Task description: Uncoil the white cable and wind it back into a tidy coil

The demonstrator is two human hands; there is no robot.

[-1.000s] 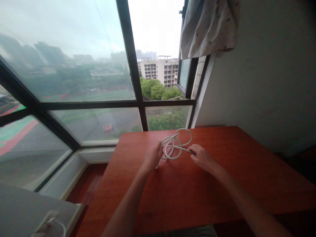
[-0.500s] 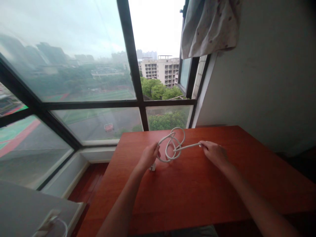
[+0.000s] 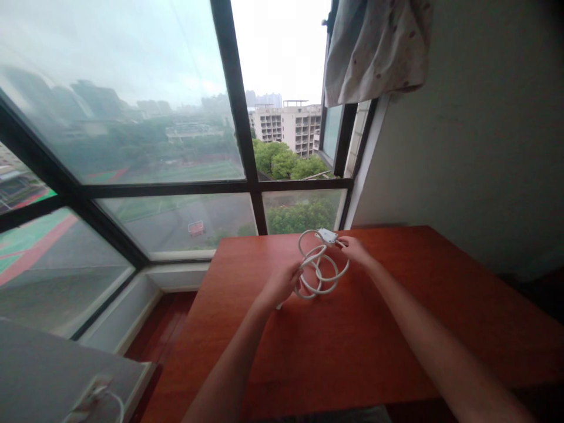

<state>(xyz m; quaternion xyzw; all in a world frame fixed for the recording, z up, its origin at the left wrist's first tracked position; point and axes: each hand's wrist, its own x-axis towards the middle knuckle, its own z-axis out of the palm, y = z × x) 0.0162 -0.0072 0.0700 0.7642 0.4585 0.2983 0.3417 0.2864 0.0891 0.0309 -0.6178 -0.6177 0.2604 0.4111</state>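
A white cable (image 3: 318, 289) hangs in several loose loops over the tabletop (image 3: 343, 341), between my two hands. My left hand (image 3: 284, 282) is closed around the left side of the loops, its fingers partly hidden. Below that hand a small white end piece (image 3: 278, 306) peeks out, mostly covered. My right hand (image 3: 353, 249) pinches the cable on the far right side of the coil. Just left of its fingertips is a flat white block (image 3: 326, 236) at the cable's end, perhaps a plug; its exact kind is too small to tell.
Beyond the desk stand dark-framed windows (image 3: 253, 187), with a curtain (image 3: 374, 53) hanging at the upper right. A wall (image 3: 449, 153) rises on the right. At lower left, a wall socket (image 3: 94, 393) has a white cord in it.
My right hand has moved left and away from me, bringing its cable end toward the coil. The white block now shows beside its fingers. My left hand has shifted slightly right.
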